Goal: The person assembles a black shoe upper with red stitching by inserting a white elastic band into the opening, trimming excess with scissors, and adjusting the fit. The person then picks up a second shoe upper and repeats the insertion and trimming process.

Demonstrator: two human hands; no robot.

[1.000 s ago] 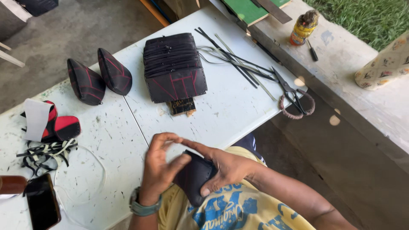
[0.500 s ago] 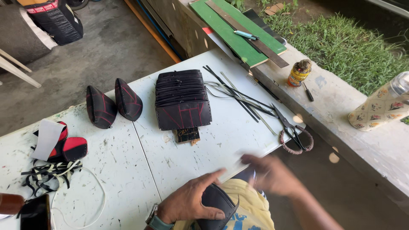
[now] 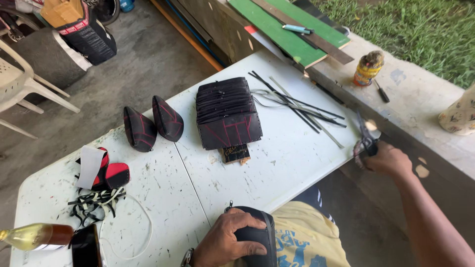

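At the bottom middle of the frame, the left hand (image 3: pixel 225 243) lies on a black pouch (image 3: pixel 257 242). Its fingers (image 3: pixel 247 221) curl over the top and hold the pouch down at the near edge of the white table (image 3: pixel 297 163), against a yellow shirt (image 3: pixel 307 237).

At the right side of the frame, the right hand (image 3: pixel 391 160) is closed around the handles of the scissors (image 3: pixel 365 138) (the blades point up toward the top of the frame). The scissors are at the right edge of the table.

In the middle of the table sits a stack of black pieces (image 3: pixel 227 113) with red lines. Just right of it lie thin black strips (image 3: pixel 297 101). Left of it stand two black pointed pieces (image 3: pixel 153 123).
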